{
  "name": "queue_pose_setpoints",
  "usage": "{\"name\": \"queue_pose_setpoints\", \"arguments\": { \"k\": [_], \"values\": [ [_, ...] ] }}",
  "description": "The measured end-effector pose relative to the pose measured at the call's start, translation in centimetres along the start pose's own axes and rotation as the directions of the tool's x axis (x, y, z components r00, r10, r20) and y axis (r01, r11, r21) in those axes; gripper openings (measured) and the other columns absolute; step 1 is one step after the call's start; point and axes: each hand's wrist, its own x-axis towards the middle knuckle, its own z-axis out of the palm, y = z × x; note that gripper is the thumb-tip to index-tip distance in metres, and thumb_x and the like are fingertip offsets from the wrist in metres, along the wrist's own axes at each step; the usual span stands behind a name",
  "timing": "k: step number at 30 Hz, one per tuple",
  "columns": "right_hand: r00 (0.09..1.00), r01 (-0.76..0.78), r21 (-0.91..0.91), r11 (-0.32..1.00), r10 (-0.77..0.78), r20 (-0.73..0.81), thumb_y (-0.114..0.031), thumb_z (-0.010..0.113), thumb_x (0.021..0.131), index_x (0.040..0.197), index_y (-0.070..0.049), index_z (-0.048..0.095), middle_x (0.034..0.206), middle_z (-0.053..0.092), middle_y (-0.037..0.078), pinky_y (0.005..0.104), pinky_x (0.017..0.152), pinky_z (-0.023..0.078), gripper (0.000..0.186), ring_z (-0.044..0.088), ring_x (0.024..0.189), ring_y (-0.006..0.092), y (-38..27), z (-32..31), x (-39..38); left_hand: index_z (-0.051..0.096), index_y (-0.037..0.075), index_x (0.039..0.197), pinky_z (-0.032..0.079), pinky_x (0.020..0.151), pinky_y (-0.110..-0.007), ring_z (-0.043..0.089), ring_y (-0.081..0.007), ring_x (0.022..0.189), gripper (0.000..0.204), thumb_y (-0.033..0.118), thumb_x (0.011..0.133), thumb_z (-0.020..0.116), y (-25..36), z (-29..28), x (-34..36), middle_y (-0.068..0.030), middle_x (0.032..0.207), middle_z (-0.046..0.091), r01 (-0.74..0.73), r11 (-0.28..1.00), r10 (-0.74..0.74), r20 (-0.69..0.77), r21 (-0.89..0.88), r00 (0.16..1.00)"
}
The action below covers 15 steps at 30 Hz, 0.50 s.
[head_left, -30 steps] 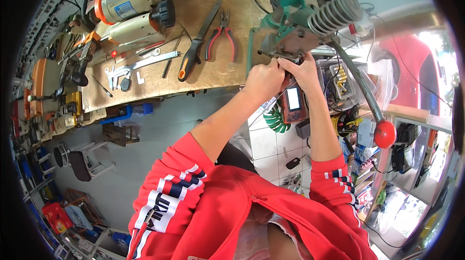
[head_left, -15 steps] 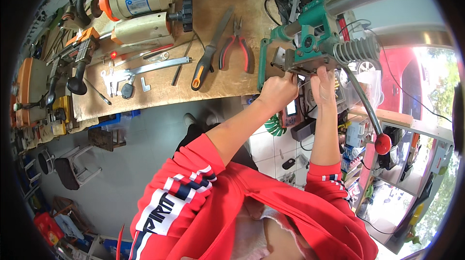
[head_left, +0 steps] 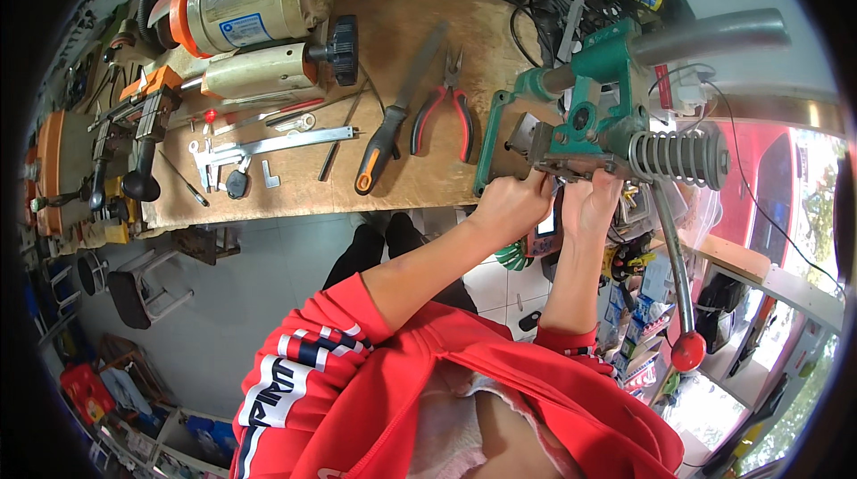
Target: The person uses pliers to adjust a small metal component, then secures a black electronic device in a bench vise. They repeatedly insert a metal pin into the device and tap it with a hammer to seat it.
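A green hand press with a coil spring and a long lever ending in a red ball knob stands at the bench's right end. Both my hands are at the near side of its metal head. My left hand is closed, its fingertips against the lower edge of the head. Beside it, my right hand is bent at the wrist, fingers curled up under the same edge. A small metal bit shows between the hands; whatever the fingers pinch is mostly hidden by the press and the knuckles.
On the wooden bench lie red-handled pliers, a file with a black-orange handle, a caliper, a black-headed key and a small L-shaped metal piece. A key-cutting machine fills the back left. Stools stand lower left.
The whole view has shifted, so the bench and press sit lower and the press farther right. My right hand has come a little left along the press head, and its forearm slants more.
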Motion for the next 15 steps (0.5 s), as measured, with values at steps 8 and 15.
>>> {"name": "queue_pose_setpoints", "arguments": {
  "k": [8, 15],
  "values": [
    [0.999, -0.005, 0.031, 1.000, 0.004, 0.039, -0.036, 0.077, 0.072, 0.130, -0.010, 0.040, 0.125, 0.049, 0.005, 0.0447, 0.101, 0.036, 0.074, 0.047, 0.116, 0.0248, 1.4, 3.8, 1.6, 0.062, 0.001, 0.092, 0.049, 0.044, -0.033, 0.059, -0.0239, 0.049, 0.030, 0.028, 0.078, 0.061, -2.3, -2.3, -0.2, -0.0101, 0.090, 0.059, 0.094, 0.987, -0.104, 0.071, 0.133, 0.992],
    [0.997, -0.057, 0.131, 0.990, 0.050, 0.062, -0.018, 0.080, 0.069, 0.126, -0.004, 0.042, 0.119, 0.052, 0.006, 0.0378, 0.099, 0.037, 0.070, 0.050, 0.111, 0.0210, 1.5, 6.3, 2.6, 0.060, -0.001, 0.097, 0.050, 0.046, -0.036, 0.061, -0.0257, 0.054, 0.035, 0.028, 0.078, 0.063, -4.0, -3.7, 0.1, -0.0128, 0.094, 0.060, 0.106, 0.983, -0.119, 0.083, 0.148, 0.989]
  ]
}}
